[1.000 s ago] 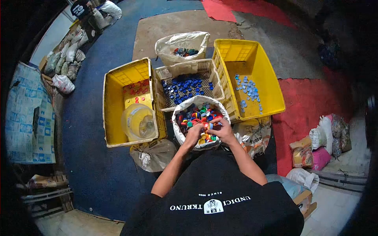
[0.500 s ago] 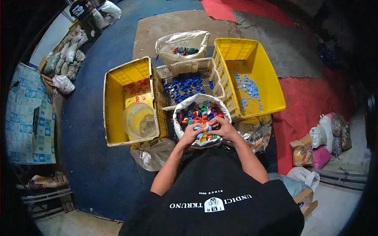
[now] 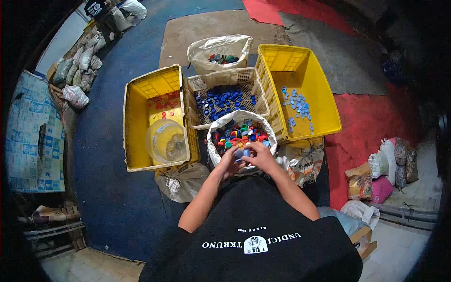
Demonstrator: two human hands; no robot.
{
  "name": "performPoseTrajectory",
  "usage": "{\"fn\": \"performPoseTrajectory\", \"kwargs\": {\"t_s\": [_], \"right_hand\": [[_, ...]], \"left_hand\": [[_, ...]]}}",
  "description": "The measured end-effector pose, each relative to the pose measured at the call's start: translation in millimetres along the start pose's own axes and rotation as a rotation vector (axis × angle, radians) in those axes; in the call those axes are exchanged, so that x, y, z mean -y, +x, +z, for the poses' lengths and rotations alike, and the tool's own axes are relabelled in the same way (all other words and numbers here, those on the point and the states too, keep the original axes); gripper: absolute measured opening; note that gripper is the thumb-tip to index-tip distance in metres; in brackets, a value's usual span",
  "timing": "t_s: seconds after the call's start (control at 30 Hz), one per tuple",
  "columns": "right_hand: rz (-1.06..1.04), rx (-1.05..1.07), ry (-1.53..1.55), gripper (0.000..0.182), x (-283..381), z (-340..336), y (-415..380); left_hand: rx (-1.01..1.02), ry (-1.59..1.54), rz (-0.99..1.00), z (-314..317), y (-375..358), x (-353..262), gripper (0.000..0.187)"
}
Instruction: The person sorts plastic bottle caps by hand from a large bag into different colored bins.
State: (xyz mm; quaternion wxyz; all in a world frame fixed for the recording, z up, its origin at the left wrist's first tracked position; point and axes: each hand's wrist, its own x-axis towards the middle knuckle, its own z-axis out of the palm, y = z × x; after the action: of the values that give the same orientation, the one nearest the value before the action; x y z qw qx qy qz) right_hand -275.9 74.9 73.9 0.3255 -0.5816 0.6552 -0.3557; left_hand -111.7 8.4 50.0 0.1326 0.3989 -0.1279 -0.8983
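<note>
Over the near edge of a white sack full of mixed coloured bottle caps, my two hands are close together. My left hand has its fingers curled around light blue caps. Touching the same caps from the right is my right hand, its fingers bent in. Just beyond the sack, a white crate holds dark blue caps. Red caps and a clear plastic bottle piece lie in the left yellow crate. Light blue caps lie in the right yellow crate.
Behind the white crate stands another white sack with dark and coloured caps. Tied bags flank the near sack. Filled bags line the left wall, and more bags sit at the right. A person is at the top left.
My hands have come closer together over the sack's near edge, and light blue caps now show between them. The view has shifted slightly.
</note>
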Motion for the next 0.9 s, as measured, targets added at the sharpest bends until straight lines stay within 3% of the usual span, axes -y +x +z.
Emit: {"fn": "performPoseTrajectory", "kwargs": {"t_s": [0.1, 0.17, 0.23, 0.3, 0.37, 0.43, 0.57, 0.67, 0.9], "right_hand": [[-0.2, -0.013, -0.19, 0.047, 9, 19, 4], [-0.231, 0.011, -0.115, 0.046, 21, 21, 12], [0.028, 0.055, 0.081, 0.039, 22, 27, 28], [0.011, 0.015, -0.003, 0.03, 14, 36, 46], [0.02, 0.165, -0.184, 0.027, -8, 56, 69], [0.011, 0.252, -0.382, 0.025, -2, 72, 92], [0.089, 0.176, -0.492, 0.025, 2, 111, 129], [0.107, 0.3, -0.66, 0.027, -25, 135, 150], [0.125, 0.372, -0.82, 0.028, -33, 143, 160]], "left_hand": [[0.086, -0.11, 0.011, -18, 2, 8, 0.04], [0.009, -0.168, 0.036, -32, 6, 11, 0.037], [-0.072, -0.326, 0.078, -52, 2, 15, 0.034], [-0.061, -0.342, 0.127, -68, -7, 11, 0.031], [0.037, -0.419, 0.191, -80, -21, 7, 0.028], [-0.033, -0.438, 0.261, -86, -36, 0, 0.028], [-0.106, -0.513, 0.342, -102, -67, -8, 0.028], [-0.15, -0.534, 0.385, -112, -87, -7, 0.028], [-0.196, -0.623, 0.401, -138, -87, 13, 0.025]]}}
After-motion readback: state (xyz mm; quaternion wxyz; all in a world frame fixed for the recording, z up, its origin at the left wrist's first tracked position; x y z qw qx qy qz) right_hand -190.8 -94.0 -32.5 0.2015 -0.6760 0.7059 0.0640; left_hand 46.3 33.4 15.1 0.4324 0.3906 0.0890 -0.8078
